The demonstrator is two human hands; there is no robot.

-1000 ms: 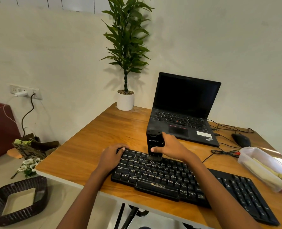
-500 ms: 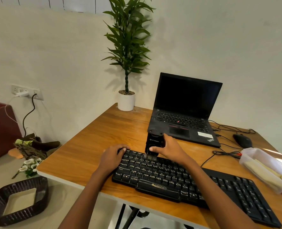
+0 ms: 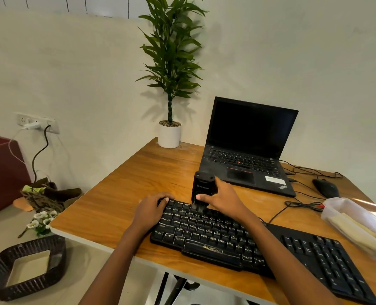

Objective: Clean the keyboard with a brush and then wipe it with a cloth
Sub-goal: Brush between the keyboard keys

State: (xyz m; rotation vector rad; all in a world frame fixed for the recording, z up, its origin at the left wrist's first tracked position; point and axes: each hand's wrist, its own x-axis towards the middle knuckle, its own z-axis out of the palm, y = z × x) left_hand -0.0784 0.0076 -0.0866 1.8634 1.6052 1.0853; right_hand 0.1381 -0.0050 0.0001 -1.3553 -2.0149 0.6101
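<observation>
A black keyboard (image 3: 237, 243) lies across the near edge of the wooden desk (image 3: 138, 183). My right hand (image 3: 224, 200) grips a black block-shaped brush (image 3: 202, 188) held upright, its bristles down on the keyboard's top row near the left end. My left hand (image 3: 151, 209) rests on the keyboard's far left corner, fingers curled over its edge. No cloth can be picked out for certain.
An open black laptop (image 3: 246, 148) stands behind the keyboard. A potted plant (image 3: 169, 133) sits at the desk's back corner. A mouse (image 3: 325, 188) and cables lie to the right, beside a clear plastic container (image 3: 356, 225). A dark wicker basket (image 3: 24, 267) is on the floor at left.
My right hand has moved the brush away from me and slightly left, from the upper key rows to the keyboard's far edge. My left hand has stayed on the corner.
</observation>
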